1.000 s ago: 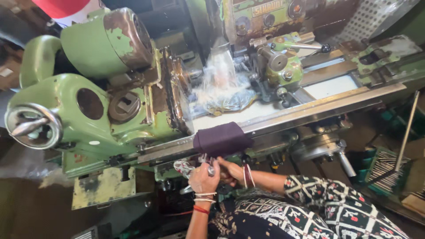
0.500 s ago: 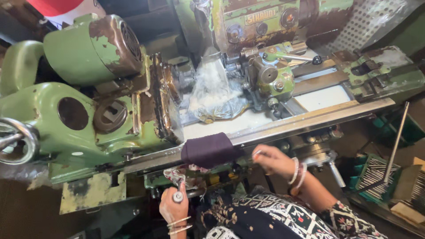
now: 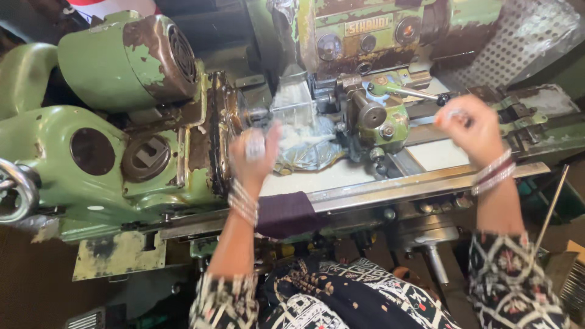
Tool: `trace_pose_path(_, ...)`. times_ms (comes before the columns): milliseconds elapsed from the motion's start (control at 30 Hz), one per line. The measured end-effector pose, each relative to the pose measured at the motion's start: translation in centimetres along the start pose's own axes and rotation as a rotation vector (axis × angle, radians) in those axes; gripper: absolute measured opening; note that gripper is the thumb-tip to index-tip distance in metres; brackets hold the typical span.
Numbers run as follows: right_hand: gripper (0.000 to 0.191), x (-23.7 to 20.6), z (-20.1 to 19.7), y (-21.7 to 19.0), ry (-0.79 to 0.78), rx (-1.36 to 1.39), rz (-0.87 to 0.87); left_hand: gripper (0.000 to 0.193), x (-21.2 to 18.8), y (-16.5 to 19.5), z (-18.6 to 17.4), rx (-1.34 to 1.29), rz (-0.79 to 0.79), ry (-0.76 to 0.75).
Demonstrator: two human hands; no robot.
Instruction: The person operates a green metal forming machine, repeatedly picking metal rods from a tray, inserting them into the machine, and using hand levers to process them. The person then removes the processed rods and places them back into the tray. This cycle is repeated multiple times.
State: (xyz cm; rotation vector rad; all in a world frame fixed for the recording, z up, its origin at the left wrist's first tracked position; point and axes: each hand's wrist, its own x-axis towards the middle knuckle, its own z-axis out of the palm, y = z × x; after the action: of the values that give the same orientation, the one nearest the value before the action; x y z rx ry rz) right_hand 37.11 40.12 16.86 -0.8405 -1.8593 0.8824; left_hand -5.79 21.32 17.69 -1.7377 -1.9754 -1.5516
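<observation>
A person in a black-and-white patterned top leans over an old green machine tool, both hands raised above its bed; the left hand hovers in front of the rusted faceplate at centre left, fingers curled together around a small pale object — blurred, so what it is cannot be told; bangles ring the wrist below it. The right hand is up at the right, over the far rail, its fingers bunched as if pinching something small and pale at the tips, though motion blur makes it impossible to tell whether they grip anything; it sits just near the black knob of a lever that juts from the green tool head. Between the two hands lies a crumpled clear plastic sheet on the pale bed surface; a dark purple cloth hangs over the near rail, just right of the left forearm. At far left, a chrome handwheel shows at the frame's edge — above it, a green motor housing with peeling paint.
</observation>
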Motion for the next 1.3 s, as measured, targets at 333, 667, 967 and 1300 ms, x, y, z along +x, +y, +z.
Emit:
trace_pose_path(333,0.012,8.3,-0.1,9.5,0.177,-0.794,-0.205,0.028,8.4,-9.7,22.6,-1.132,-1.27,0.302)
trace_pose_path(667,0.017,6.4,1.4,13.1,0.063,-0.683,0.056,0.053,7.3,-8.6,25.5,-0.469,-1.152,0.515)
trace_pose_path(967,0.016,6.8,1.8,12.6,0.078,-0.678,0.018,0.057,7.9,-9.7,25.7,-0.689,-1.143,0.612)
trace_pose_path(1300,0.018,7.1,2.1,12.7,0.084,-0.664,0.011,0.066,8.0,-10.6,25.1,-0.697,-1.186,0.578)
